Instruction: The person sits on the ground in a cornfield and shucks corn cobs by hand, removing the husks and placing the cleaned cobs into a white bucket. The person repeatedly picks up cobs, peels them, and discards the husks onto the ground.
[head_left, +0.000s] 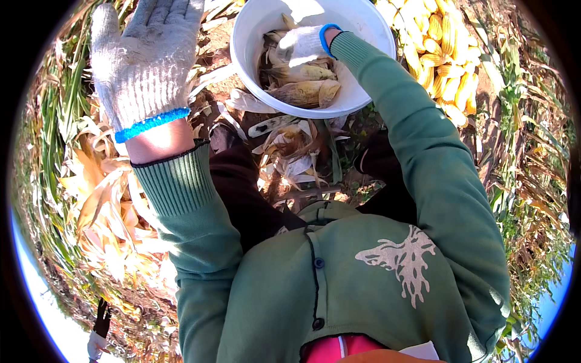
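Observation:
My left hand (148, 66), in a grey-white knit glove with a blue cuff, is raised at the upper left. Its palm faces up, the fingers are spread, and it holds nothing. Inside a white bucket (242, 66) at the top centre, my gloved right hand (301, 45) lies against several ears of corn. One ear of corn (302, 94) in dull, dry husk rests near the bucket's close side, with another (305, 72) just beyond it. Glare and the ears obscure the right fingers, so their grip cannot be made out.
A pile of husked yellow corn (448, 54) lies right of the bucket. Loose dry husks (115, 206) are heaped at the left, and more husk scraps (293, 151) litter the ground between my legs. Corn stalks (526, 133) stand or lie along both sides.

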The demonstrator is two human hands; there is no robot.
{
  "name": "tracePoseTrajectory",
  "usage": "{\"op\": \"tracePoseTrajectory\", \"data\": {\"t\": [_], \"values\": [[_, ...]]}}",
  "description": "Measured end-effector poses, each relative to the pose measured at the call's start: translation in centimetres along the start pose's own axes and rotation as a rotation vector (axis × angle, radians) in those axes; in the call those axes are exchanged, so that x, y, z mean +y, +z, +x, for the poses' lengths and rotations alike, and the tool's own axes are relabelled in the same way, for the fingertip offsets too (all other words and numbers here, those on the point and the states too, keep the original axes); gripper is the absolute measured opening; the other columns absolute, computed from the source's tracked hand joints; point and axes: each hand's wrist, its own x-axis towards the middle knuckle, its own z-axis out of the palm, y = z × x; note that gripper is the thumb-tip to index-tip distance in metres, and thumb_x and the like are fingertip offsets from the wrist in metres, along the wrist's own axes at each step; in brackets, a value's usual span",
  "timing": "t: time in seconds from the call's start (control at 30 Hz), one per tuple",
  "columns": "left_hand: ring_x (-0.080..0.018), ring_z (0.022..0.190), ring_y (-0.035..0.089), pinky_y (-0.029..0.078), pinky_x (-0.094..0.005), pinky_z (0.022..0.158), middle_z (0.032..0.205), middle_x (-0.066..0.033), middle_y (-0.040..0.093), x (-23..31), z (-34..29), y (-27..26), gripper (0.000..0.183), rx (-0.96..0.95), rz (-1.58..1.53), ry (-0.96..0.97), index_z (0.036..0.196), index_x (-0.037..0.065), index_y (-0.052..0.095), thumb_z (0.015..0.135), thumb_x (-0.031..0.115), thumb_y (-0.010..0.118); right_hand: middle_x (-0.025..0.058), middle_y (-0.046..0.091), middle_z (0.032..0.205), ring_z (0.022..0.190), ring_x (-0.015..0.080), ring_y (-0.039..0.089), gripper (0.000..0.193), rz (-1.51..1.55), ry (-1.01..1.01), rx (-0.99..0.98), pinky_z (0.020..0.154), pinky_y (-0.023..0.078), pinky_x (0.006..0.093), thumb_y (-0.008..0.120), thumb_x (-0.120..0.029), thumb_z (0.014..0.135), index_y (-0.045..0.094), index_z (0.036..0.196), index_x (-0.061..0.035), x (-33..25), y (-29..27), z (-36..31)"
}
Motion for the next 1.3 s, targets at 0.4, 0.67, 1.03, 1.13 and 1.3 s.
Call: {"op": "tracePoseTrajectory", "data": {"t": [0.4, 0.67, 1.03, 1.13, 1.3], "values": [[-0.0334, 0.125, 0.037, 0.031, -0.0444, 0.110, 0.131, -0.0214, 0.036, -0.1, 0.4, 2.4, 0.066, 0.225, 0.006, -0.022, 0.136, -0.010, 0.026, 0.095, 0.034, 0.053, 0.0178, 0.066, 0.103, 0.098, 0.0350, 0.062, 0.062, -0.140, -0.118, -0.174, 0.086, 0.048, 0.0423, 0.072, -0.026, 0.066, 0.055, 0.124, -0.0110, -4.9, 4.2, -0.8], [-0.0342, 0.130, 0.033, 0.027, -0.0436, 0.112, 0.138, -0.0221, 0.032, 0.6, 0.0, 0.8, 0.067, 0.068, -0.025, -0.042, 0.137, -0.009, 0.026, 0.094, 0.035, 0.053, 0.0144, 0.064, 0.110, 0.090, 0.0245, 0.067, 0.065, 0.406, 0.433, 0.298, 0.066, 0.061, 0.0361, 0.074, -0.038, 0.074, 0.053, 0.127, -0.0069, 5.4, 1.3, -4.6], [-0.0312, 0.122, 0.047, 0.037, -0.0396, 0.105, 0.127, -0.0230, 0.051, -3.0, 2.0, -5.6, 0.058, -0.285, 0.540, -0.037, 0.130, -0.008, 0.044, 0.091, 0.033, 0.058, 0.0047, 0.065, 0.082, 0.072, 0.0160, 0.061, 0.029, 1.066, 0.180, 0.628, 0.065, 0.051, 0.0294, 0.069, -0.021, 0.082, 0.064, 0.105, -0.0030, 2.1, -6.9, -12.9], [-0.0257, 0.112, 0.055, 0.043, -0.0339, 0.098, 0.118, -0.0207, 0.058, -4.1, 1.9, -2.0, 0.054, -0.427, 0.911, -0.073, 0.125, -0.008, 0.051, 0.089, 0.030, 0.062, 0.0145, 0.066, 0.097, 0.080, 0.0235, 0.068, 0.047, 1.058, 0.253, 0.841, 0.070, 0.060, 0.0314, 0.070, -0.035, 0.082, 0.061, 0.108, 0.0030, 3.4, -6.6, -16.7], [-0.0294, 0.114, 0.055, 0.044, -0.0341, 0.096, 0.124, -0.0250, 0.054, -7.5, -0.5, -0.6, 0.080, -0.490, 1.387, -0.053, 0.127, -0.009, 0.048, 0.072, 0.042, 0.076, 0.0153, 0.064, 0.103, 0.089, 0.0250, 0.067, 0.042, 1.363, 0.137, 0.928, 0.074, 0.060, 0.0362, 0.063, -0.033, 0.088, 0.059, 0.115, -0.0014, 0.6, -6.3, -21.4]]}}
